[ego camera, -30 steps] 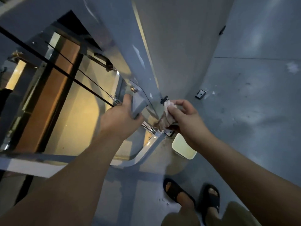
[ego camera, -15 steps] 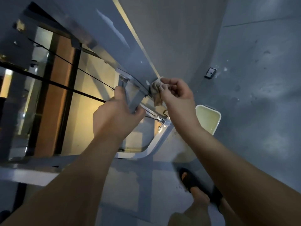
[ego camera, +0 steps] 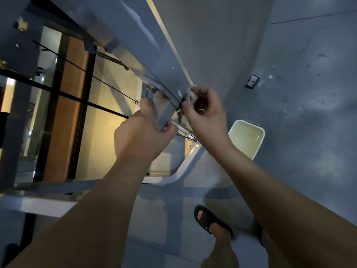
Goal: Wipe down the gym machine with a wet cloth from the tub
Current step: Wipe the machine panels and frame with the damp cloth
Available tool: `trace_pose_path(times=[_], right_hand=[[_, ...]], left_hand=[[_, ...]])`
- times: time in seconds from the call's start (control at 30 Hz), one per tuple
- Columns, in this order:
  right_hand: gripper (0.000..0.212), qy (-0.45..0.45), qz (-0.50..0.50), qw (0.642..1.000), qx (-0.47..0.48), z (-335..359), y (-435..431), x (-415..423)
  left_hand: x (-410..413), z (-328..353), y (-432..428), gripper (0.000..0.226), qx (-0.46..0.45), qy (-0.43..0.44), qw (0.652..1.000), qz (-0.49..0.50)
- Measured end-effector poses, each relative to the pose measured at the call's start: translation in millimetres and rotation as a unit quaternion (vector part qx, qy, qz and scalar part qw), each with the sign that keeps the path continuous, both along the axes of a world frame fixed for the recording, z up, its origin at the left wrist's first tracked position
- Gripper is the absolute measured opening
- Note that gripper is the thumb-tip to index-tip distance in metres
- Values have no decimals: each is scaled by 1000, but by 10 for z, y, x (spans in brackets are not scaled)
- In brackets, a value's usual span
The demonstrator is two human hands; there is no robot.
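The crumpled pale cloth (ego camera: 191, 95) is bunched inside the curled fingers of the right hand (ego camera: 205, 115), thumb below and fingertips above, and pressed against the edge of the gym machine's grey slanted beam (ego camera: 154, 45) where it meets a joint. The left hand (ego camera: 139, 138) is just beside it, clenched round a short grey strut (ego camera: 164, 115) under the beam, with thin black cables (ego camera: 81, 98) running off to the left behind it. The tub (ego camera: 259, 147), holding cloudy water, sits on the grey floor (ego camera: 309, 132) below the right wrist, near a sandalled foot (ego camera: 211, 222).
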State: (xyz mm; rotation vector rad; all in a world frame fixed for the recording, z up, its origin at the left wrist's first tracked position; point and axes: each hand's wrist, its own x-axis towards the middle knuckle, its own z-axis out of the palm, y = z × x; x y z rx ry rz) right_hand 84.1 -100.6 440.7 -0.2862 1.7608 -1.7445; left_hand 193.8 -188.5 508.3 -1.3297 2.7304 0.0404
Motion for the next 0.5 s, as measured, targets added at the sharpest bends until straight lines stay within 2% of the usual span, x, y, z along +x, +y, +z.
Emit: trace_pose_path(times=[0.2,0.4,0.5], right_hand=[[11,34,-30,998,-31,-41,7,-17],[23,-38,-59,996,-49,-20,-23,85],[12,53,-74,995,-44,28,-51,114]], left_hand=[[-3,17,4,44,3,10,1000,-3],[-1,12,3,46,1,13,1000,-6],[6,10,-1,46,-1,19,1000,-12]])
